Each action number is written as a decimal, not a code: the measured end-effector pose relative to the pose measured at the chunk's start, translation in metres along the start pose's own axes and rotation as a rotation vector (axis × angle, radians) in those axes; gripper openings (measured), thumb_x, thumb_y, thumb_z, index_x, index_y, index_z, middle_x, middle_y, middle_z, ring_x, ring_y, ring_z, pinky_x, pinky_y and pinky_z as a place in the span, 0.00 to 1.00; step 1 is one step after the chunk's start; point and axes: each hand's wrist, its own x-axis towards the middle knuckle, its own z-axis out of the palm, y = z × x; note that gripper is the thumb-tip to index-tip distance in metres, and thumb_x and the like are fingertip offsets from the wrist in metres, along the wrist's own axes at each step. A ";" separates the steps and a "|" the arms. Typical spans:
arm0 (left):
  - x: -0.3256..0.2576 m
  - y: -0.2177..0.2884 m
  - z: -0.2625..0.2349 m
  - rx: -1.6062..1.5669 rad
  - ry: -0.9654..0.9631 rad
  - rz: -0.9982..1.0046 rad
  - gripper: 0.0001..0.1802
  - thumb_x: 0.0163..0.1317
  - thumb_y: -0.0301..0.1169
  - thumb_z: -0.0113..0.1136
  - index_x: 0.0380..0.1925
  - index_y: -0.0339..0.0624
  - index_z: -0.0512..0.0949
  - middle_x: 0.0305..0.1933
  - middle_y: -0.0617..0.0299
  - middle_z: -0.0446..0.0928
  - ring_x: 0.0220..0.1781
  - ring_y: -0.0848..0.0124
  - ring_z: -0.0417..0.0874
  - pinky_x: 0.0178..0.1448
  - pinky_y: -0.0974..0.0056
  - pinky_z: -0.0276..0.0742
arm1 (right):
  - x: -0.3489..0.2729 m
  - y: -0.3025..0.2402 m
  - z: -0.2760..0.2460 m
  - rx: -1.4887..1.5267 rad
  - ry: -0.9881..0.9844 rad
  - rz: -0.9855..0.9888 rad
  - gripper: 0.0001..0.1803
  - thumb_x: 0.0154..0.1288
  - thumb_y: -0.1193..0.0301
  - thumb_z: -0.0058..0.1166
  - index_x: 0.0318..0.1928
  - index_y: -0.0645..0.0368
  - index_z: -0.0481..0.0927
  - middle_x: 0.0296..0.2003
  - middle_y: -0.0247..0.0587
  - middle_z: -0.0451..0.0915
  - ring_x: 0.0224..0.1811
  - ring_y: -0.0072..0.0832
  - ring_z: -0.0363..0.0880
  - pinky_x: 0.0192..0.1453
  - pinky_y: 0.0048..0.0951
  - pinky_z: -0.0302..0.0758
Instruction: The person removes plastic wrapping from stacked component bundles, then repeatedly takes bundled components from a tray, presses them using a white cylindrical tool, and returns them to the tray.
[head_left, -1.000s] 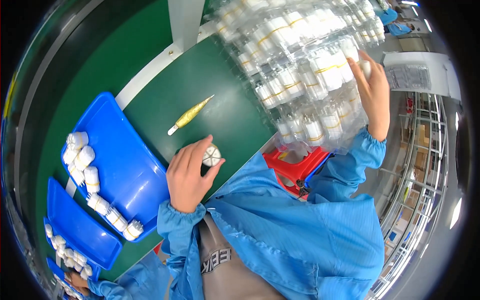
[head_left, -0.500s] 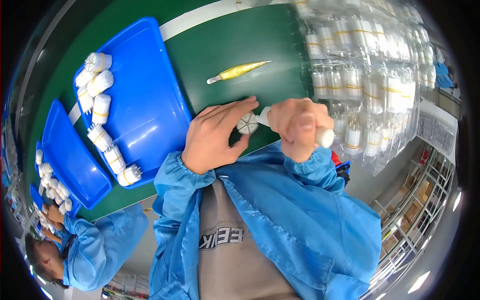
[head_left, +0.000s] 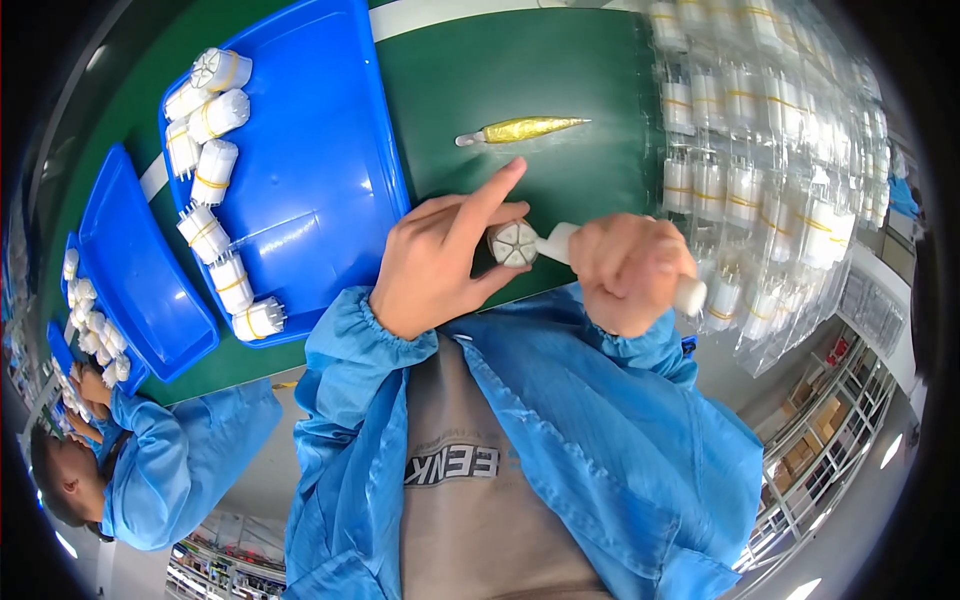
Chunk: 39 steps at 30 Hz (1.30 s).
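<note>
Between the thumb and fingers of my left hand (head_left: pixel 435 262) is a round bundle of white wedge-shaped pieces (head_left: pixel 514 244), its segmented end facing up. The index finger of that hand points away from the bundle, over the table. My right hand (head_left: pixel 632 272) is closed around a white rod-like tool (head_left: pixel 690 296), whose pale end (head_left: pixel 556 243) reaches to the bundle's right side. Whether that end touches the bundle or only lies against it, I cannot tell. Beyond my hands, a slim pointed tool with a yellow body (head_left: pixel 530 129) lies on the green table.
To the left, a blue tray (head_left: pixel 310 190) holds several white cylinder bundles with yellow bands (head_left: pixel 213 172) along its left side. Another blue tray (head_left: pixel 145 270) lies farther left, near a co-worker in blue (head_left: pixel 190 460). Plastic-wrapped white bundles (head_left: pixel 745 190) are stacked at right.
My left index finger has lifted off the bundle and straightened. The whole view has shifted, so the trays and yellow tool appear higher. Both hands keep their holds.
</note>
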 end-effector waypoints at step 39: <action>0.000 -0.007 -0.009 0.019 -0.010 0.118 0.60 0.43 0.26 0.76 0.79 0.39 0.54 0.56 0.59 0.86 0.52 0.56 0.87 0.67 0.50 0.77 | 0.024 0.005 0.001 -0.186 -0.206 0.128 0.23 0.80 0.69 0.47 0.23 0.63 0.66 0.15 0.35 0.67 0.14 0.21 0.58 0.18 0.30 0.56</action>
